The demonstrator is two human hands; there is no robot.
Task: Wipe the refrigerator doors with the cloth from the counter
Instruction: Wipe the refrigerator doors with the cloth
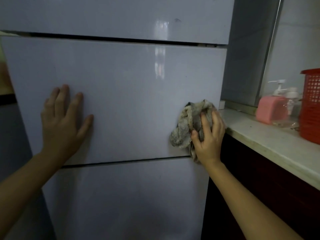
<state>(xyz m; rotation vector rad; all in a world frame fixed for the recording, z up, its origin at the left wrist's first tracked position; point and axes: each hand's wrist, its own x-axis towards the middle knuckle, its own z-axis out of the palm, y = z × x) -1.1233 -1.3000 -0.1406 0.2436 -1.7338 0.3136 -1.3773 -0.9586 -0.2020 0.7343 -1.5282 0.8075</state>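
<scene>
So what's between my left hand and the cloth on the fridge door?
Only bare middle door between the left hand and the cloth, in the head view.

White wall (299,45), dark cabinet front (263,179)

cloth (183,129) partly under fingers (205,122), basket (310,108) cropped

The scene was dim and bluish-grey. A soft vertical glare streaked the glossy refrigerator doors (121,101) near the upper centre. Shadow deepened toward the bottom and beneath the desk (268,144). Wide-angle distortion bowed straight edges, and detail looked soft.
</scene>
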